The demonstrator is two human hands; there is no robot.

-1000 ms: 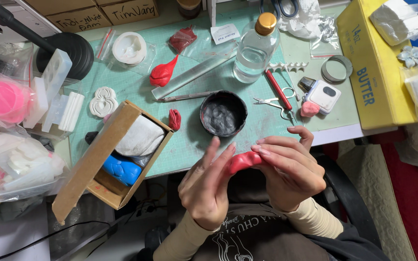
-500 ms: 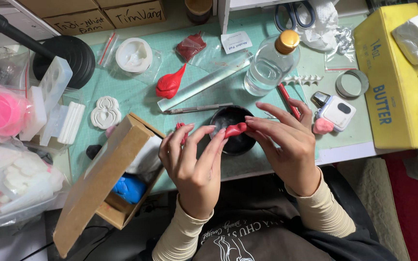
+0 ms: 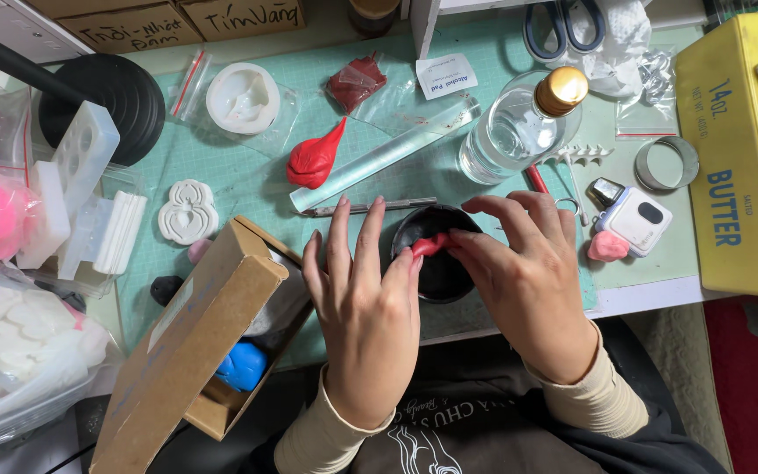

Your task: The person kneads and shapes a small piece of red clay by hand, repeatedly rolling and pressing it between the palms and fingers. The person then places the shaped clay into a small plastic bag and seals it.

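Note:
Both of my hands meet over a small black bowl point(image 3: 439, 274) near the front edge of the green cutting mat point(image 3: 247, 167). A small piece of red clay point(image 3: 430, 245) sits between them. My right hand point(image 3: 524, 281) pinches its right end with thumb and fingers. My left hand point(image 3: 363, 307) has its fingers stretched out straight, and a fingertip touches the clay's left end. The bowl lies mostly under my hands.
A red clay cone point(image 3: 314, 159), a clear acrylic rod point(image 3: 388, 154) and a thin metal tool point(image 3: 370, 208) lie beyond the bowl. An open cardboard box point(image 3: 195, 338) with blue clay point(image 3: 240, 365) stands left. A clear bottle point(image 3: 519, 127), white moulds point(image 3: 188, 211), a yellow box point(image 3: 743, 167).
My hands and the red clay have travelled forward from my lap up over the black bowl. The clay now sits pinched at my fingertips rather than pressed between my palms.

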